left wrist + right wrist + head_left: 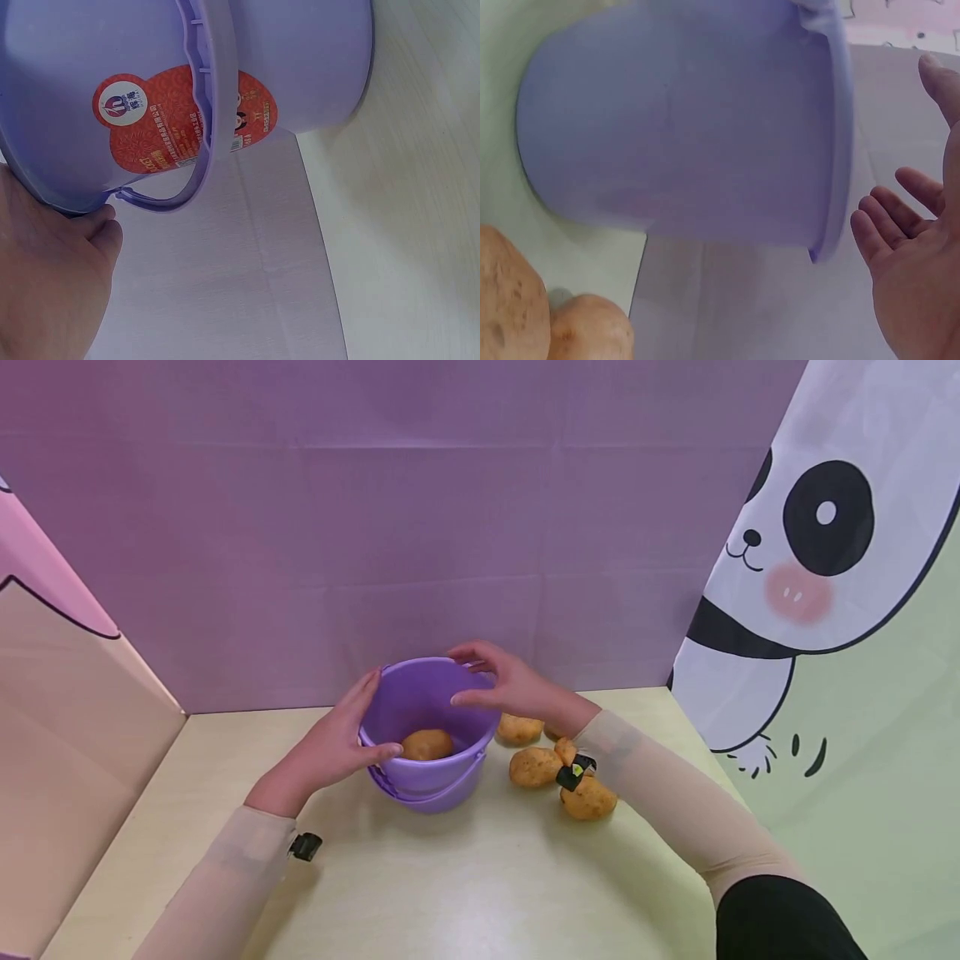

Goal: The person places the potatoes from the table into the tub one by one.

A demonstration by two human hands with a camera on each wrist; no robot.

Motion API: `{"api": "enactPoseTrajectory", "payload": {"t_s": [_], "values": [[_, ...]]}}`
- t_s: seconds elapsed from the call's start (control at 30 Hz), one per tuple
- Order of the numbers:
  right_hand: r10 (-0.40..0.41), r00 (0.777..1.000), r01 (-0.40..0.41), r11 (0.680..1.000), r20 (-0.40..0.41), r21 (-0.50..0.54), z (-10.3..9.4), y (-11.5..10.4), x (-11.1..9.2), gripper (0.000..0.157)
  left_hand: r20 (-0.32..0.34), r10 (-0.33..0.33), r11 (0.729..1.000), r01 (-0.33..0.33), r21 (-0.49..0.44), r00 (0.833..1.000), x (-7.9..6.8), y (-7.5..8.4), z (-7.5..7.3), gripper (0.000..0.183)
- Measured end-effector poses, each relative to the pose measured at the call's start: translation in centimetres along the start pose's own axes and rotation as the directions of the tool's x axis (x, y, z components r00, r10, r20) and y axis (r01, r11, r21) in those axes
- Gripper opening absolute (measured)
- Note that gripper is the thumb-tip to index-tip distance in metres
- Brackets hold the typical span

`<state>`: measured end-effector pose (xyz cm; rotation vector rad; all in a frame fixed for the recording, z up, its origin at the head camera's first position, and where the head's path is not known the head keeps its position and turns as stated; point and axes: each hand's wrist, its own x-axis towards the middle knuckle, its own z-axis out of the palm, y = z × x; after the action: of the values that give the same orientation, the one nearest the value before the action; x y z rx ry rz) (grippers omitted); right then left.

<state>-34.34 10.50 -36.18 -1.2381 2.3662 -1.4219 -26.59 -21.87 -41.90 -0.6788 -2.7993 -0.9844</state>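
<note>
A purple bucket stands on the table, its mouth facing up toward the head view, with one potato lying inside. My left hand grips the bucket's left rim; in the left wrist view the fingers bend around the edge beside the handle's end. The handle hangs down the front of the bucket. Over the right side of the mouth, my right hand has its fingers and thumb spread, holding nothing. In the right wrist view that hand is apart from the rim.
Several potatoes lie on the table right of the bucket, partly hidden under my right forearm. A purple backdrop rises behind the bucket. A panda-printed panel borders the right side, and a beige-and-pink panel the left.
</note>
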Motion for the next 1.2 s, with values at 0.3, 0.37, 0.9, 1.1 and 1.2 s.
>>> {"api": "enactPoseTrajectory", "payload": {"t_s": [0.3, 0.37, 0.9, 1.1, 1.2], "values": [[0.064, 0.996, -0.066, 0.997, -0.061, -0.040, -2.0, 0.9, -2.5, 0.065, 0.003, -0.003, 1.000, 0.003, 0.010, 1.000, -0.4, 0.4, -0.1, 0.125], [0.058, 0.996, -0.061, 0.997, -0.070, -0.036, -2.2, 1.0, -3.2, 0.062, -0.001, -0.001, 1.000, 0.001, 0.010, 1.000, -0.4, 0.4, -0.1, 0.125], [0.151, 0.984, -0.159, 0.985, -0.098, -0.072, -3.3, 2.5, -8.4, 0.063, 0.002, 0.000, 1.000, 0.000, 0.001, 1.000, -0.4, 0.5, -0.2, 0.125], [0.097, 0.991, -0.107, 0.987, -0.092, -0.119, -3.2, 3.2, -10.1, 0.060, 0.002, -0.009, 1.000, 0.009, -0.001, 1.000, -0.5, 0.4, -0.1, 0.126], [0.110, 0.989, -0.122, 0.985, -0.101, -0.121, -3.3, 3.5, -11.0, 0.059, 0.002, -0.013, 1.000, 0.013, -0.002, 1.000, -0.5, 0.4, -0.2, 0.126]]}}
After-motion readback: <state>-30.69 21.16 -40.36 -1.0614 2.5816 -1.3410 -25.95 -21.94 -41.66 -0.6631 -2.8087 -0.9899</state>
